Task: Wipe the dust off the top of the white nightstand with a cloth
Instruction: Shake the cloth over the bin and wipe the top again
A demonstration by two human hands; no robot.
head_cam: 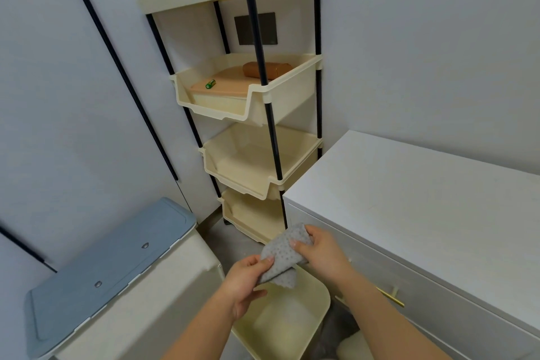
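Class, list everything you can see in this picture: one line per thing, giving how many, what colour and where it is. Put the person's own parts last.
Nightstand: one, white, right, with a gold drawer handle on its front.
Cloth: one, grey with dots, held in both hands in front of the nightstand's corner.
Shelf rack: one, cream trays on black poles, in the corner.
Battery: one, green, upper tray, left side.
Pouch: one, brown, upper tray, back.
Wall plate: one, dark, behind the rack.
Bin: one, cream, on the floor below the hands.
Storage box: one, cream with a blue-grey lid, lower left.
Left hand: one, gripping the cloth's lower edge.
Right hand: one, gripping the cloth's upper part.
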